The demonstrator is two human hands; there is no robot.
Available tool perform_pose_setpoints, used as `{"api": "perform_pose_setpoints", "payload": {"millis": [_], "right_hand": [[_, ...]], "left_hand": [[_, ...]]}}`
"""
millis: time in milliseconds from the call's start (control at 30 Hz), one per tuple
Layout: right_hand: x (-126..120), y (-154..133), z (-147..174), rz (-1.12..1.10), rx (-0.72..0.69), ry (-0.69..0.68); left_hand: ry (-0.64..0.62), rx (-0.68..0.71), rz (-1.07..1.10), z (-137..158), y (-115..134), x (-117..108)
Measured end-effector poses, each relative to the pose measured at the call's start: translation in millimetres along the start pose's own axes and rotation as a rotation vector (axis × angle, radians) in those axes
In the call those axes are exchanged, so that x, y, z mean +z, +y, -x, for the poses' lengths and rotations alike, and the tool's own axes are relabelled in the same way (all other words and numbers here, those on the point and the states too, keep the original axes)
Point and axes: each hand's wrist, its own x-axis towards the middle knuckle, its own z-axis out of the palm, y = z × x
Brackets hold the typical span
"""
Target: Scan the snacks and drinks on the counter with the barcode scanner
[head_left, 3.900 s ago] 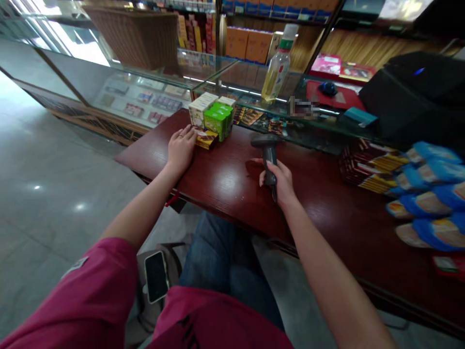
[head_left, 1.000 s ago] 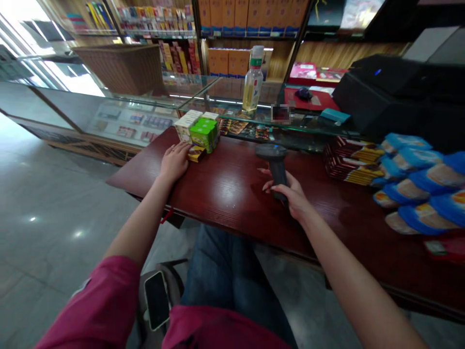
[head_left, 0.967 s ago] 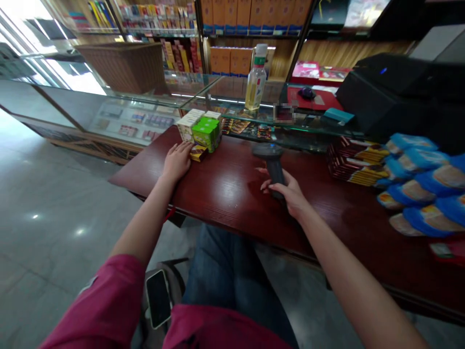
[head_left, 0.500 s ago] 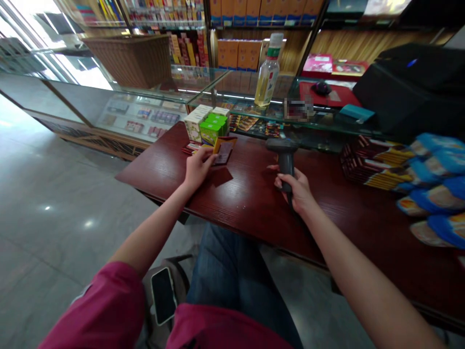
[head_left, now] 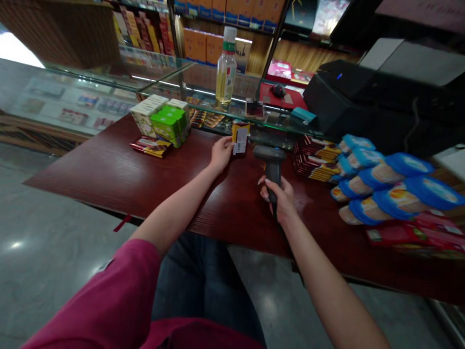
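My left hand pinches a flat brown-and-yellow packet, which looks like a chocolate bar, by its left edge. The bar is held up off the table, its white label with a barcode facing me. Close by on the right, my right hand is wrapped round the handle of a black barcode scanner. The scanner's head is level with the lower part of the bar, a small gap apart. More bars of the same look lie flat in a small pile at the left and stand in stacks at the right.
Green and white boxes stand beside the left pile. Blue-lidded tubs and red packets sit at the right of the dark wood table. Behind are a glass counter, a bottle, a mouse and a black machine.
My left hand has carried the bar rightward, away from the left pile and up to the scanner, turning its label toward me. The view has swung to the right.
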Motion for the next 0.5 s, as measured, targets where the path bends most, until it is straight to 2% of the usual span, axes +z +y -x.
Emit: {"api": "perform_pose_setpoints", "payload": {"millis": [200,500], "right_hand": [[2.0,2.8,-4.7,0.000,0.007,-0.051],[2.7,2.4,-3.4,0.046,-0.014,-0.057]], "left_hand": [[-0.039,0.043,-0.042,1.6,-4.8,-7.4],[-0.005,0.047,-0.115,8.1,-0.4,-6.1]]}}
